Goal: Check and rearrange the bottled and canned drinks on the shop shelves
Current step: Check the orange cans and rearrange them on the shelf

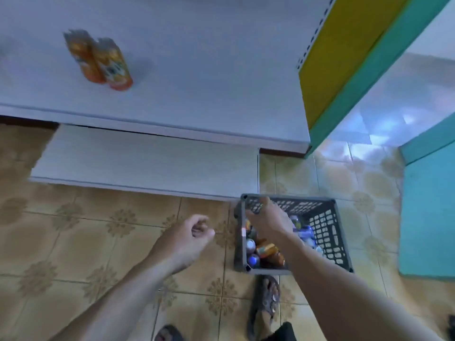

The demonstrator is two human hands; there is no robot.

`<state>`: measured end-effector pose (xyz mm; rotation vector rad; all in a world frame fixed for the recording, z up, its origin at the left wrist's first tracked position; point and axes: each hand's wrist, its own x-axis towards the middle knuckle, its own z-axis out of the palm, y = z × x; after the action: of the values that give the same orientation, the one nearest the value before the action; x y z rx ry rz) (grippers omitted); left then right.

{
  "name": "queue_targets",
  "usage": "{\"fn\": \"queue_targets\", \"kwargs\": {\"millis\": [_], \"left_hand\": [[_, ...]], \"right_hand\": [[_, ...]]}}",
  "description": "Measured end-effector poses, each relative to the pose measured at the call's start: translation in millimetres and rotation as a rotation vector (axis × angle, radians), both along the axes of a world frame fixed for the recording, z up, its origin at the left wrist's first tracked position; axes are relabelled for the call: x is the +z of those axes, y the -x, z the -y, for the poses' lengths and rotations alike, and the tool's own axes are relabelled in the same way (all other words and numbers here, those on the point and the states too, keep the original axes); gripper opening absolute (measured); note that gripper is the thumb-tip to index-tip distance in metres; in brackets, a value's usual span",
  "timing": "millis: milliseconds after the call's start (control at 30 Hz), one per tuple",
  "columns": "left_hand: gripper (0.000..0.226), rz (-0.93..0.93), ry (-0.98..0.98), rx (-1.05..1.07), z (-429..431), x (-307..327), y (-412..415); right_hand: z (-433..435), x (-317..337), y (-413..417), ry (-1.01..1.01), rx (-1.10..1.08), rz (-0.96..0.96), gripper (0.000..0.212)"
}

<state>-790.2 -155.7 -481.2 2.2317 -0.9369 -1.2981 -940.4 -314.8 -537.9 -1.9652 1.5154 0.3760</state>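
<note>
Nearest the viewer, two feet in dark sandals [267, 303] stand on a tan, flower-patterned tiled floor [73, 242]. The left hand [187, 239] hovers above the floor, its fingers curled into a fist with the thumb against the forefinger, holding nothing. Just to its right, the right hand [268, 221] reaches into a dark grey lattice crate [327, 225] standing on the floor; whether its fingers grip anything cannot be told. The crate holds a jumble of drink cans [251, 244]: loose orange cans [267, 251] lying at the near side, blue cans [306, 232] toward the right, and some showing silver tops. Just beyond the crate is a low white shelf [147, 163]. Above and behind that is a deeper white shelf [197, 107], where a pair of orange cans [98, 60] stands upright, touching each other, well apart from the crate. A yellow and teal panel [344, 57] bounds the shelves on the right.
</note>
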Motion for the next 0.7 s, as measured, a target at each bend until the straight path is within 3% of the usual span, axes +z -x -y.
{"fn": "queue_targets", "kwargs": {"millis": [200,300,700], "left_hand": [[0.040,0.134,0.153,0.245,-119,116,-129],[0.040,0.187,0.205,0.353,-157,149,-172],[0.048,0.190,0.270,0.600,-196,170,-385]], "right_hand": [[-87,141,-166,0.061,0.256,0.291,0.063],[-121,182,-234,0.098,0.363,0.320,0.065],[-151,209,-507,0.134,0.521,0.423,0.062]]}}
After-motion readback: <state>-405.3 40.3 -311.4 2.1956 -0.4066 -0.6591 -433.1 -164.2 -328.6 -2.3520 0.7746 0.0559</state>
